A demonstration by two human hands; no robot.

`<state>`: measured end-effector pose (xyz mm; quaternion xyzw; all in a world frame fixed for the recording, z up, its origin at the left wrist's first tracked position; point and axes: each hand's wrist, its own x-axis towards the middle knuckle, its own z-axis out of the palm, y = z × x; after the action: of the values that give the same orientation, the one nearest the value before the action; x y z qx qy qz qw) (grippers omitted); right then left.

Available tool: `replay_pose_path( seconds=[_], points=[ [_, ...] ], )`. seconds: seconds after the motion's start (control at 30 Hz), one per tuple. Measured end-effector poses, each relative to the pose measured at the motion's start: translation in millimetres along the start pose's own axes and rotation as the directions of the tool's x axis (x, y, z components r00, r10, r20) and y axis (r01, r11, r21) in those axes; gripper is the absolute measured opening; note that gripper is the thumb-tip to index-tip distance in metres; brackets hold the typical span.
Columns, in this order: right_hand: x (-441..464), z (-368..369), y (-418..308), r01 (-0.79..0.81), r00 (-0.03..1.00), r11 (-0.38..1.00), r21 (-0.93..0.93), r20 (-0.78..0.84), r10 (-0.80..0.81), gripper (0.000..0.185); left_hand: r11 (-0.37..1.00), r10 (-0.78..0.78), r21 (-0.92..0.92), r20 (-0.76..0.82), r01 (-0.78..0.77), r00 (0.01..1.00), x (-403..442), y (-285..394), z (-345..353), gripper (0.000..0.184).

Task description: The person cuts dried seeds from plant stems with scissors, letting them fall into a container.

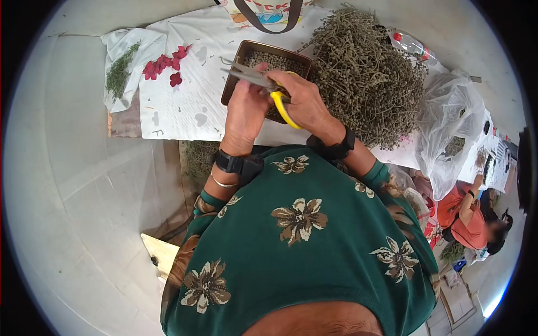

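My right hand (305, 103) grips scissors (284, 112) by their yellow handles, the blades pointing left and partly apart. My left hand (246, 109) is just left of it, close under the blades, with its fingers curled in. Whatever sits in those fingers is hidden. Both hands are over a brown rectangular tin (241, 53) holding many small round greyish-brown pieces (274, 60). Right of the tin, a large heap of dried stalks (370, 78) lies near my right hand.
A white cloth (185, 106) covers the table. Dark red petals (165, 64) and green sprigs (120, 73) lie at left. A printed bag (263, 14) stands behind the tin. On the right are a plastic bottle (412, 45), a clear plastic bag (451, 123) and another person (471, 218).
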<state>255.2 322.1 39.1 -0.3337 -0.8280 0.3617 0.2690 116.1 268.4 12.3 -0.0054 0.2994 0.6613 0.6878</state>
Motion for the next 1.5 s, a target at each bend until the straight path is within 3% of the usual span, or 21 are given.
replay_pose_path(
  seconds=[0.03,0.07,0.13,0.23,0.27,0.4,0.57,0.77,0.97,1.07,1.2,1.37,1.5],
  points=[
    [-1,-1,2,0.001,1.0,1.0,-0.001,0.001,-0.001,0.047,0.999,-0.003,0.046,0.019,0.002,1.0,-4,1,0,0.043],
    [-1,-4,1,-0.114,0.993,0.97,0.213,0.061,0.104,0.044,0.996,-0.007,0.092,0.04,0.003,0.999,-8,2,-1,0.046],
    [0,-15,0,-0.349,0.937,0.743,0.571,0.237,0.258,0.038,0.991,-0.012,0.137,0.062,0.004,0.998,-12,5,-2,0.05],
    [2,-30,2,-0.437,0.897,0.684,0.584,0.343,0.28,0.035,0.876,0.079,0.468,0.095,-0.115,0.992,-14,14,-9,0.045],
    [2,-32,2,-0.483,0.871,0.651,0.586,0.397,0.29,0.033,0.876,0.079,0.468,0.095,-0.114,0.992,-14,14,-7,0.045],
    [0,-27,4,-0.468,0.884,0.572,0.673,0.365,0.293,0.034,0.859,0.08,0.49,0.159,-0.149,0.984,-12,11,-1,0.033],
    [-5,-18,12,-0.426,0.905,0.611,0.668,0.309,0.293,0.035,0.889,0.144,0.431,0.064,-0.157,0.988,-7,1,7,0.024],
    [-3,-29,6,-0.546,0.838,0.627,0.556,0.353,0.417,0.033,0.876,0.244,0.425,0.023,-0.23,0.97,-3,-6,4,0.017],
    [-8,-40,7,-0.577,0.816,0.685,0.444,0.335,0.471,0.036,0.933,0.217,0.307,-0.072,-0.186,0.973,-4,5,0,0.011],
    [-17,-42,9,-0.415,0.898,0.905,0.095,0.199,0.392,0.041,0.938,0.202,0.308,-0.115,-0.158,0.973,-6,9,2,0.009],
    [-25,-48,2,-0.31,0.925,0.945,-0.106,0.194,0.326,0.046,0.932,0.232,0.309,-0.116,-0.187,0.966,-6,8,2,0.016],
    [-30,-52,-1,-0.287,0.92,0.952,-0.105,0.246,0.305,0.048,0.93,0.221,0.322,-0.098,-0.18,0.97,-7,6,1,0.021],
    [-29,-54,-7,-0.356,0.863,0.929,-0.101,0.345,0.369,0.048,0.914,0.212,0.371,-0.084,-0.167,0.974,-7,7,0,0.025]
  ],
)
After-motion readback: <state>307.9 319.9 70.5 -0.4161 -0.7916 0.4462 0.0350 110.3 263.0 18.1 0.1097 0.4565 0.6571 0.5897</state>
